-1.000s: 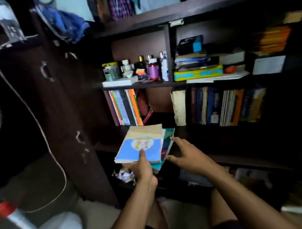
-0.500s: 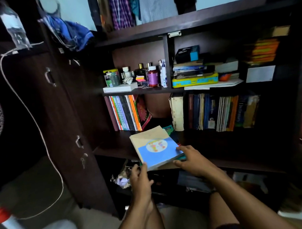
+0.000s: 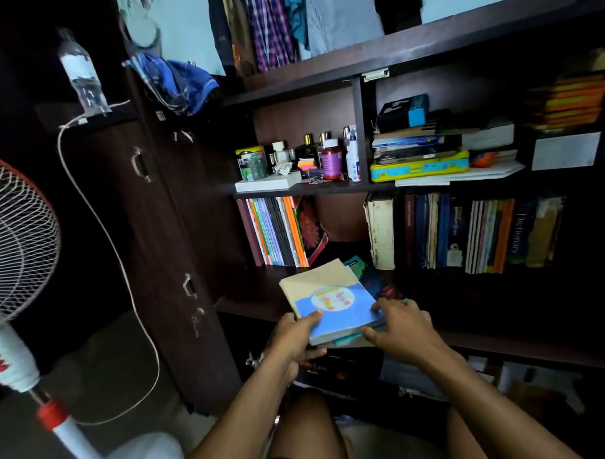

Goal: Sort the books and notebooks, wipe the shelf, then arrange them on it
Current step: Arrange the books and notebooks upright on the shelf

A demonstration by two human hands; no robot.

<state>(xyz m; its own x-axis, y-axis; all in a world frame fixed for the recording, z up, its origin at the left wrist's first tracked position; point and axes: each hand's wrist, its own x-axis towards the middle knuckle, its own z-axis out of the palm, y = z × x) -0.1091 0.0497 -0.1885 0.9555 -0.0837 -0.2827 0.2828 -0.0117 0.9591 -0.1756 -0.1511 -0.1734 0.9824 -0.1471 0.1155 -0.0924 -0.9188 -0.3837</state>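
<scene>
Blue-covered book stack (image 3: 334, 302) — perhaps three, two hands (image 3: 299, 336)

Hidden under my top book (image 3: 334, 300)

My right hand (image 3: 405, 328) covers the lower books' corner; the fan (image 3: 17, 239) is cut by the left edge.
</scene>
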